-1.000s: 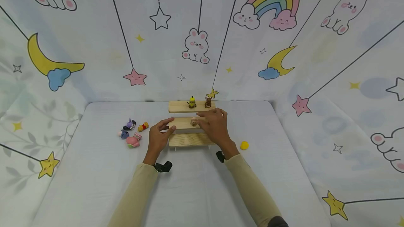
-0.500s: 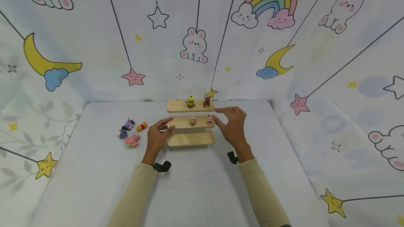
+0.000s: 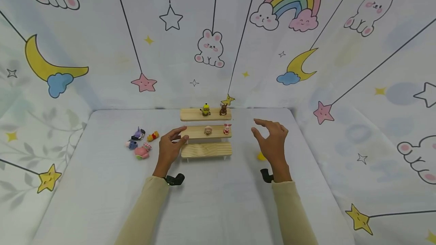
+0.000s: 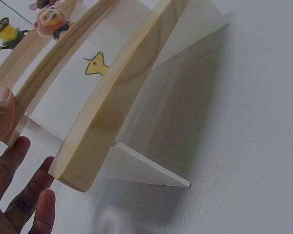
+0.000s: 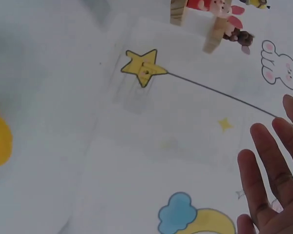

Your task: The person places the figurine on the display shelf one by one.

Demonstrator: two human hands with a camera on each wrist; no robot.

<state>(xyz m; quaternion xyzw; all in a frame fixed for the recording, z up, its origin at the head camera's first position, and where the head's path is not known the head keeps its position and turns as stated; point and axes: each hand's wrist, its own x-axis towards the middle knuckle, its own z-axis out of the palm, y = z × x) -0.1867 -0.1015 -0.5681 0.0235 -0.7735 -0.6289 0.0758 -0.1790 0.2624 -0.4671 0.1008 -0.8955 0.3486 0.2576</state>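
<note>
A three-step wooden display shelf (image 3: 204, 150) stands mid-table on clear supports. My left hand (image 3: 169, 148) holds the left end of its middle board, thumb (image 4: 4, 109) and fingers about the edge. On that board sit a pink-hooded figurine (image 3: 208, 130) and a pink piglet figurine (image 3: 226, 129) at the right end. A yellow minion-like figurine (image 3: 205, 109) and a brown figurine (image 3: 223, 109) stand on the top board. My right hand (image 3: 274, 143) is off to the right, fingers spread with nothing in them, partly covering a round yellow object (image 3: 261, 156) in the head view.
Left of the shelf lie several figurines: a purple one (image 3: 138, 134), a blue-grey one (image 3: 131, 144), a pink one (image 3: 142, 152) and a yellow-and-red bear (image 3: 153, 136). A white cloth covers the table (image 3: 204, 199); a cartoon-printed backdrop (image 3: 112, 41) rises behind and beside it.
My right hand has let go of the piglet figurine, which now stands at the middle board's right end, and moved away right. The left hand stays at the shelf.
</note>
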